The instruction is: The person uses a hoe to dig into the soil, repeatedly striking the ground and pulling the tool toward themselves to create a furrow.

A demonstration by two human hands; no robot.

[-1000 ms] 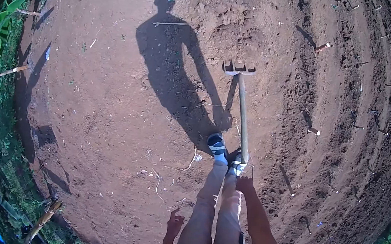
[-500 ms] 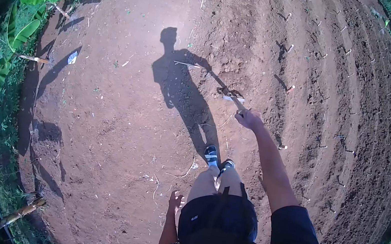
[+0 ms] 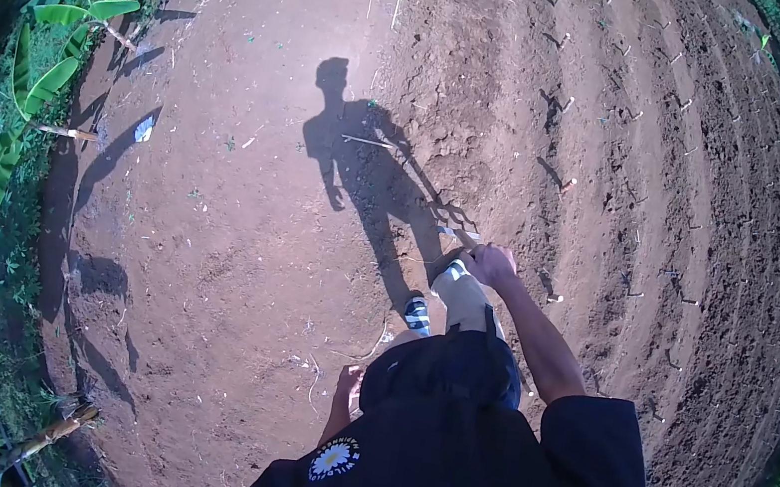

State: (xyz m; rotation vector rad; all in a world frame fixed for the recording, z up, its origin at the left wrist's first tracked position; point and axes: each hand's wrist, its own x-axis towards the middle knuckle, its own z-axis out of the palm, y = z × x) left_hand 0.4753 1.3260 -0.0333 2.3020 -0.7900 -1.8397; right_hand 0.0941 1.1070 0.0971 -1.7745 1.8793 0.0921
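My right hand is closed round the wooden handle of a hoe. Its pale head is just beyond my fist, close to the soil beside my forward foot; the shadow there suggests prongs, though the head is too small to make out fully. My left hand hangs low by my left hip with nothing in it. Its fingers are partly seen and look loosely apart, as does that hand in my shadow. My other sandalled foot stands on the bare earth.
Rows of tilled soil with several short stakes run along the right. Banana plants line the left edge. A thin stick and a pale scrap lie on the ground.
One foot has stepped forward. My right hand and the hoe have come slightly nearer to my body, and the hoe's shadow now shows its pronged shape beside the head.
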